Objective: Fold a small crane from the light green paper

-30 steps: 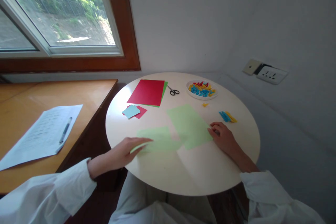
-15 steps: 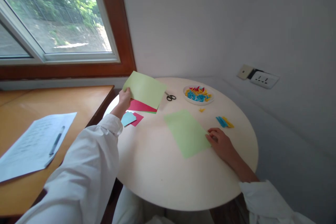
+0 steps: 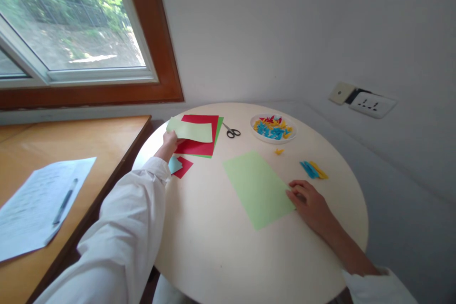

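Observation:
At the table's far left, my left hand (image 3: pixel 170 140) is closed on the near-left edge of a light green sheet of paper (image 3: pixel 194 130). That sheet is over a red sheet (image 3: pixel 203 148), with a darker green sheet (image 3: pixel 219 126) showing beneath the red one. Close to my left wrist are small light blue (image 3: pixel 174 165) and red paper pieces (image 3: pixel 184 167). Another light green sheet (image 3: pixel 256 192) lies flat mid-table. My right hand (image 3: pixel 307 202) has its curled thumb and fingers together at this sheet's right corner; the fingertips are partly hidden.
Black-handled scissors (image 3: pixel 233 133) lie beside the stacked sheets. A white plate (image 3: pixel 273 140) holds many folded paper bits, with one yellow bit (image 3: pixel 279 151) in front. Blue and yellow strips (image 3: pixel 313 170) sit to the right. Leftward, a wooden desk (image 3: pixel 117 140) bears written papers and a pen (image 3: pixel 65 202).
My left hand has lowered its light green sheet toward the red sheet, uncovering more red and green paper. My right hand stays at the other sheet's corner. The view has shifted slightly.

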Available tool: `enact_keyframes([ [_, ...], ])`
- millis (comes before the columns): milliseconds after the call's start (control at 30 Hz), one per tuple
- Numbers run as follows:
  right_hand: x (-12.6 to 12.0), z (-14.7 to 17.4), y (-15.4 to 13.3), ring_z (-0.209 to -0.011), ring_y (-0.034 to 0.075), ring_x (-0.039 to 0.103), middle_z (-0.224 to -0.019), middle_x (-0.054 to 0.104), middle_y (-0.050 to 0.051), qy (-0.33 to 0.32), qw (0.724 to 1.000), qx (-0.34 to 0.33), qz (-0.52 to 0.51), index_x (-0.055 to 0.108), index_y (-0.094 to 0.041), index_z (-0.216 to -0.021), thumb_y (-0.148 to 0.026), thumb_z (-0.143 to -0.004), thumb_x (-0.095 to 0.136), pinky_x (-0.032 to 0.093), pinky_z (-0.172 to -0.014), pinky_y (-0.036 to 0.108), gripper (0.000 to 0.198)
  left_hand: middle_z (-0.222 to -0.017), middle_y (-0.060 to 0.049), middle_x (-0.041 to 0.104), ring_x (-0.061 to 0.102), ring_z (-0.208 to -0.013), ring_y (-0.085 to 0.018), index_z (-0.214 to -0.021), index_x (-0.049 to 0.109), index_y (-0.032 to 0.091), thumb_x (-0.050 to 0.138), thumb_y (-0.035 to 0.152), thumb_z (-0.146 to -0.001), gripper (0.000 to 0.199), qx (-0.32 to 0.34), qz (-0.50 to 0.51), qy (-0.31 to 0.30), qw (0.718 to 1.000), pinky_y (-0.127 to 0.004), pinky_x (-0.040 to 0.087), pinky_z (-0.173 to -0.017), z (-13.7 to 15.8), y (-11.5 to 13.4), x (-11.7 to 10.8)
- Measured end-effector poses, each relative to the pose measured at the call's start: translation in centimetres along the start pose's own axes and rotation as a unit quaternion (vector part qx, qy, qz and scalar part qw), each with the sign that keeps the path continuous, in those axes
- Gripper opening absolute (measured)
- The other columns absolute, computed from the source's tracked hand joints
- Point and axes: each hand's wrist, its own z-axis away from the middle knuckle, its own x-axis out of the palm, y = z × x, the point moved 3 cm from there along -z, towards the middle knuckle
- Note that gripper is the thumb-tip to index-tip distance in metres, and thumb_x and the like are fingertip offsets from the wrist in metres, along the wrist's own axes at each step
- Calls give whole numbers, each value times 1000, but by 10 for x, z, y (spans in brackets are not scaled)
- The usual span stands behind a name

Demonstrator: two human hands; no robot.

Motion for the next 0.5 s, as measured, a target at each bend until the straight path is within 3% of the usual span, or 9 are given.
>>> enact_keyframes([
  [167, 1, 1, 4, -85, 24, 61, -92, 63, 10, -3, 1000, 17, 0, 57, -22, -60, -41, -79, 47, 52, -77, 38, 29, -93, -14, 62, 66, -80, -22, -119, 47, 10, 49, 23, -86, 35, -17, -48, 23, 998, -35, 55, -66, 5, 0, -9],
  [267, 1, 2, 5, -86, 24, 61, -94, 63, 10, -8, 1000, 24, -1, 57, -22, -59, -41, -79, 48, 51, -78, 38, 29, -102, -18, 59, 63, -92, -27, -122, 42, 9, 61, 20, -77, 50, 10, -107, 37, 994, -40, 53, -74, 8, 9, -21],
  [367, 1, 2, 3, -85, 23, 61, -93, 63, 10, -15, 1000, 20, -1, 56, -22, -59, -41, -79, 48, 52, -77, 38, 29, -126, -23, 44, 41, -124, -36, -125, 40, 10, 68, 16, -69, 63, 76, -184, 56, 978, -50, 38, -98, 15, 23, -32],
  [433, 0, 2, 2, -84, 23, 61, -93, 63, 10, -12, 1000, 16, 1, 56, -23, -59, -42, -80, 47, 52, -75, 37, 29, -133, -22, 37, 26, -133, -38, -124, 43, 11, 69, 15, -67, 62, 131, -232, 38, 963, -53, 26, -105, 24, 33, -32],
  [500, -1, 2, 2, -83, 23, 62, -92, 63, 10, -6, 1000, 9, 4, 55, -23, -60, -43, -80, 47, 52, -76, 37, 30, -130, -18, 44, 33, -129, -35, -116, 54, 14, 66, 18, -70, 47, 189, -270, -29, 944, -50, 27, -106, 36, 38, -23],
])
